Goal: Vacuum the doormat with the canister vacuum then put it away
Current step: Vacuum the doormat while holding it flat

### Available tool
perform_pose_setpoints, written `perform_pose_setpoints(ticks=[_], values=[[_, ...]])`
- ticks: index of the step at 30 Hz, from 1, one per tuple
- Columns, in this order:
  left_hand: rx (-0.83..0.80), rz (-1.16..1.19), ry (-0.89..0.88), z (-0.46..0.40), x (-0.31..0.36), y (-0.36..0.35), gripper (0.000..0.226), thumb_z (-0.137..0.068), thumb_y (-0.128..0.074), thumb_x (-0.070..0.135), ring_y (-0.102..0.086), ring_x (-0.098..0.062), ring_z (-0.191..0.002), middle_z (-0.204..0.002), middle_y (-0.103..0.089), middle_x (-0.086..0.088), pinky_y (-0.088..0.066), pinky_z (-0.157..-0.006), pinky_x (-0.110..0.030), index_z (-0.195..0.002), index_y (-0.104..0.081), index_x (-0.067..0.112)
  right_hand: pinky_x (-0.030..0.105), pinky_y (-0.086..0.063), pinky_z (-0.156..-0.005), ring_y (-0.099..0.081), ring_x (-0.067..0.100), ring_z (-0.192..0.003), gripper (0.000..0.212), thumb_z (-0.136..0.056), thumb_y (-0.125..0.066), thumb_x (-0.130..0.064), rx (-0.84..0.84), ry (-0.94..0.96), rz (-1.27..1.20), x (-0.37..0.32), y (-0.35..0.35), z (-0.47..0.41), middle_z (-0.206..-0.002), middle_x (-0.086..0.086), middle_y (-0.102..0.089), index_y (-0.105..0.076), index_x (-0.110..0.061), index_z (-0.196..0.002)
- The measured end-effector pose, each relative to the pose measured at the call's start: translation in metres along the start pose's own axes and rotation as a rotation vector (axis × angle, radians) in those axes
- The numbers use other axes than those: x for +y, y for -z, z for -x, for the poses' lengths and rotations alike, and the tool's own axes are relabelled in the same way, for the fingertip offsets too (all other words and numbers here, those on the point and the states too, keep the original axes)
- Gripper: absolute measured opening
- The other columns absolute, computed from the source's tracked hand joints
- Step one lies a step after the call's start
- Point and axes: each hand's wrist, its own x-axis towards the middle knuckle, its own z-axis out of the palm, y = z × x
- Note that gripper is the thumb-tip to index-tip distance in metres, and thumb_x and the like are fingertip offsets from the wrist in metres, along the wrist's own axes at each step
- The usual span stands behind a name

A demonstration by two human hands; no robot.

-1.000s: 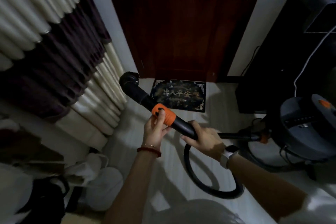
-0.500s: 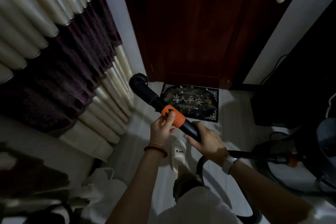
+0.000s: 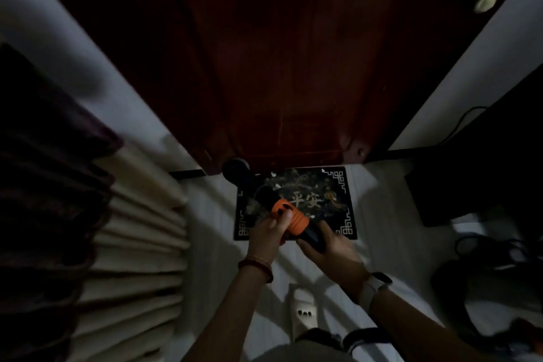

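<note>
Now standing over the doormat (image 3: 296,203) below the door (image 3: 282,67), closer than a second ago, left hand (image 3: 266,233) gripping the orange collar (image 3: 291,216), right hand (image 3: 329,247) wrapped round the wand (image 3: 252,185), nozzle poised above the mat's near-door corner, vacuuming about to start.

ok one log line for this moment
both hands on vacuum wand | left hand grips orange collar | right hand holds black handle | nozzle over doormat
</note>
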Motion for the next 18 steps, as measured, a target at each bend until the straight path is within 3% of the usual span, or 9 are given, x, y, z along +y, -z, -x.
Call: perform_pose_setpoints(ticks=[3,5,9,11,13,15,18], values=[[-0.074,-0.070,0.006,-0.064,-0.006,-0.006,0.014,-0.090,-0.060,0.028,-0.063,-0.025,-0.098,-0.089,-0.066,-0.001,-0.049,-0.094,-0.043,-0.078,-0.067,0.024,0.015,-0.032,-0.051,-0.063,0.022,-0.073,0.039,-0.085,-0.059,-0.044,-0.026,-0.189,-0.008,0.028,-0.015,-0.037,-0.084,0.006,-0.067,-0.052,-0.016,-0.110],[-0.120,-0.132,0.008,-0.108,-0.018,-0.008,0.015,-0.088,-0.061,0.036,-0.062,-0.022,-0.097,-0.089,-0.067,0.000,-0.048,-0.092,-0.037,-0.079,-0.068,0.025,0.022,-0.037,-0.055,-0.064,0.022,-0.077,0.039,-0.085,-0.057,-0.046,-0.033,-0.257,-0.002,0.051,-0.031,-0.059,-0.087,0.004,-0.067,-0.050,-0.018,-0.110],[-0.207,-0.290,-0.002,-0.221,-0.067,-0.025,0.054,-0.055,-0.056,0.076,-0.059,-0.019,-0.083,-0.081,-0.061,-0.004,-0.048,-0.081,-0.040,-0.070,-0.061,0.024,0.014,-0.034,-0.049,-0.053,0.009,-0.061,0.032,-0.085,-0.055,-0.049,0.021,-0.410,0.003,0.123,-0.085,-0.108,-0.070,-0.010,-0.054,-0.049,-0.022,-0.099],[-0.238,-0.354,-0.026,-0.281,-0.101,-0.038,0.059,-0.054,-0.053,0.074,-0.059,-0.021,-0.078,-0.077,-0.059,-0.008,-0.046,-0.073,-0.037,-0.070,-0.060,0.017,0.013,-0.033,-0.047,-0.048,0.006,-0.057,0.032,-0.085,-0.056,-0.047,0.048,-0.483,-0.011,0.167,-0.123,-0.132,-0.065,-0.014,-0.050,-0.050,-0.020,-0.101],[-0.286,-0.390,-0.029,-0.336,-0.134,-0.051,0.051,-0.064,-0.056,0.066,-0.059,-0.021,-0.075,-0.071,-0.060,-0.007,-0.045,-0.072,-0.037,-0.062,-0.059,0.015,0.015,-0.042,-0.051,-0.055,0.008,-0.060,0.033,-0.086,-0.056,-0.046,0.071,-0.518,-0.063,0.215,-0.160,-0.154,-0.069,-0.009,-0.059,-0.052,-0.019,-0.104],[-0.343,-0.428,-0.046,-0.385,-0.164,-0.063,0.044,-0.071,-0.060,0.060,-0.061,-0.021,-0.075,-0.067,-0.062,-0.003,-0.048,-0.077,-0.039,-0.059,-0.060,0.017,0.029,-0.050,-0.061,-0.062,0.014,-0.068,0.034,-0.085,-0.056,-0.047,0.108,-0.549,-0.086,0.260,-0.190,-0.173,-0.078,-0.002,-0.066,-0.053,-0.019,-0.105],[-0.399,-0.454,-0.113,-0.458,-0.212,-0.090,0.044,-0.063,-0.057,0.062,-0.062,-0.024,-0.076,-0.066,-0.061,-0.003,-0.047,-0.075,-0.038,-0.057,-0.058,0.018,0.023,-0.043,-0.054,-0.057,0.012,-0.062,0.032,-0.086,-0.057,-0.044,0.188,-0.538,-0.069,0.329,-0.225,-0.196,-0.070,-0.007,-0.060,-0.055,-0.016,-0.100]])
